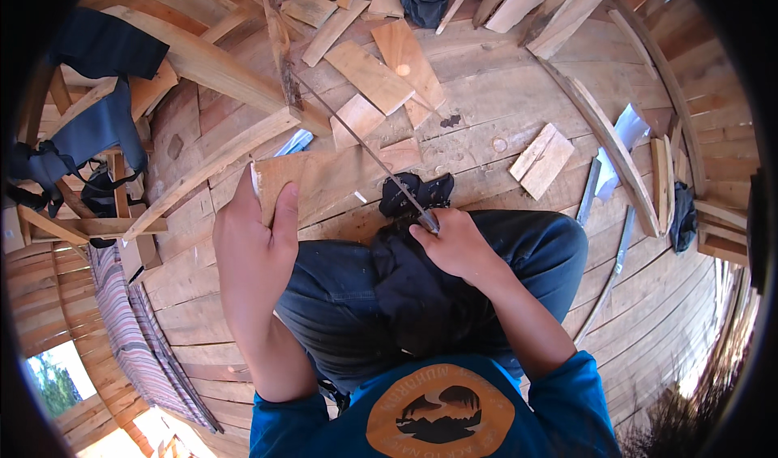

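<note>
Blue shirt (442, 417) cloth spans the lower edge, with dark trousers (332, 288) beyond it. Past the left knee is the board (320, 178), pale brown, flat and grained, with the long, thin, dark blade (356, 139) slanting across it. The left hand (255, 251) reaches forward, fingers pinching the board's left end, thumb on its upper face, the others partly hidden. The right forearm angles inward, the right hand's (455, 245) fingers curled tightly around the blade's grey handle (429, 222).
</note>
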`<state>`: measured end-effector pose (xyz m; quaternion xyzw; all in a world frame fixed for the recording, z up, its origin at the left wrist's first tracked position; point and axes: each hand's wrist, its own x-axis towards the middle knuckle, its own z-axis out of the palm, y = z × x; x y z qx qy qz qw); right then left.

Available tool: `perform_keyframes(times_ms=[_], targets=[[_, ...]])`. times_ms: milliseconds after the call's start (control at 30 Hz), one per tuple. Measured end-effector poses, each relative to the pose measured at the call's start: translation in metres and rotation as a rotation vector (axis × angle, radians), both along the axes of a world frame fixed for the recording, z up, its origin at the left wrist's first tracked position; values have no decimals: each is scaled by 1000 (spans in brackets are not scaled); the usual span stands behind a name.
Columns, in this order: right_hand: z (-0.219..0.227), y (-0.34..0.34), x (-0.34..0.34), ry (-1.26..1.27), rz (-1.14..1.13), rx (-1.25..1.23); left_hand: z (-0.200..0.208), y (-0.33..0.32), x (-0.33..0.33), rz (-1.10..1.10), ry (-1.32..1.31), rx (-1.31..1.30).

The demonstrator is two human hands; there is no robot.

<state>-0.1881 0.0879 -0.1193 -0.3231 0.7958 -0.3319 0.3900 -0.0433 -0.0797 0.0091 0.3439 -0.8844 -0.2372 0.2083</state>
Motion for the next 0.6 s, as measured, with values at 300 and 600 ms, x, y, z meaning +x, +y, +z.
perform_keyframes(times_ms=[300,600], targets=[[-13,-3,1,-45,-42,-40,0,-10,-3,-29,-30,-32],[-25,6,-7,-22,-2,76,4,-10,1,4,-1,80]])
